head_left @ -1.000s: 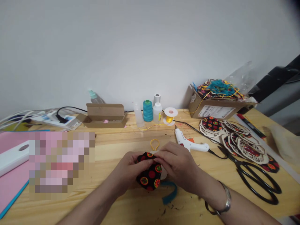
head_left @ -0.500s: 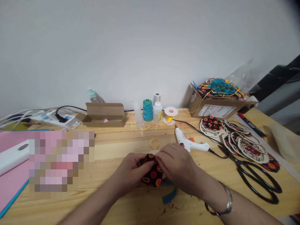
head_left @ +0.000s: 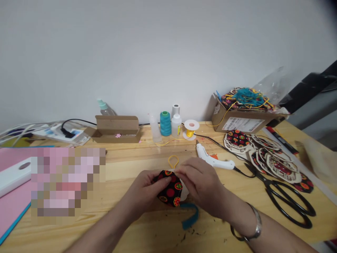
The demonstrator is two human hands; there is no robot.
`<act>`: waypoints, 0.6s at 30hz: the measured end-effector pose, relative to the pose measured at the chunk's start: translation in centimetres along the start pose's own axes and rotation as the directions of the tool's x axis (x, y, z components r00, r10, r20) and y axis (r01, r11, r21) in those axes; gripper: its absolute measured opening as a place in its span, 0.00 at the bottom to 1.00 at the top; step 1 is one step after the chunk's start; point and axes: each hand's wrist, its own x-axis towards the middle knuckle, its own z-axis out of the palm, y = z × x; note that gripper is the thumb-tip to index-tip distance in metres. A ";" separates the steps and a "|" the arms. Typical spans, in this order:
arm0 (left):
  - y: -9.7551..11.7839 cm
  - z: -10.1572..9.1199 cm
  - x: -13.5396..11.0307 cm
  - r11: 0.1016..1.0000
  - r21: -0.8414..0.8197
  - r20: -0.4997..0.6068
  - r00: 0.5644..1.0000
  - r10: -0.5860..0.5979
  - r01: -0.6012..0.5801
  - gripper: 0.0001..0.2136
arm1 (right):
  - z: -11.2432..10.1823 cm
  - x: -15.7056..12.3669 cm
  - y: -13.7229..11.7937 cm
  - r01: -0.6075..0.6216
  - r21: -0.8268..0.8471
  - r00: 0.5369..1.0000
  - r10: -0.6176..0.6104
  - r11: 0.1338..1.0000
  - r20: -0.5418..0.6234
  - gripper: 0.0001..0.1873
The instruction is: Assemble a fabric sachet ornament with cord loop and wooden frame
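A black patterned fabric piece (head_left: pixel 170 191) with red, orange and green round motifs is held just above the table, backed by a pale panel that shows at its right side. My left hand (head_left: pixel 149 186) grips its left side, thumb on top. At the upper right edge, the fingertips of my right hand (head_left: pixel 201 184) are pinched on the fabric. A yellow cord loop (head_left: pixel 173 161) sticks out at the top, and a teal tassel (head_left: pixel 191 219) trails from the bottom. Just beyond my right hand lies a white glue gun (head_left: pixel 216 161).
Black scissors (head_left: pixel 286 202) and stacked cut-out panels (head_left: pixel 279 161) lie at the right. Behind stand a filled carton (head_left: pixel 242 121), teal thread (head_left: pixel 165 124), a yellow cord spool (head_left: pixel 191 129), bottles and a small open box (head_left: pixel 117 123). Pink sheets (head_left: pixel 15 182) cover the left.
My right hand has shifted slightly up and right along the fabric's edge, uncovering more of the pale backing and the teal tassel. My left hand keeps its hold.
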 end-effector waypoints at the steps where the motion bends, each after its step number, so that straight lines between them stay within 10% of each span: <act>1: 0.1 0.0 0.0 1.000 0.011 0.002 1.000 0.011 -0.011 0.09 | 0.1 -0.1 -0.1 0.026 -0.017 1.000 -0.026 1.000 0.014 0.10; 18: 0.1 0.3 -0.1 0.956 0.252 0.050 0.989 0.139 -0.147 0.11 | 0.8 -0.8 -0.3 0.104 -0.154 0.970 -0.066 0.983 0.236 0.08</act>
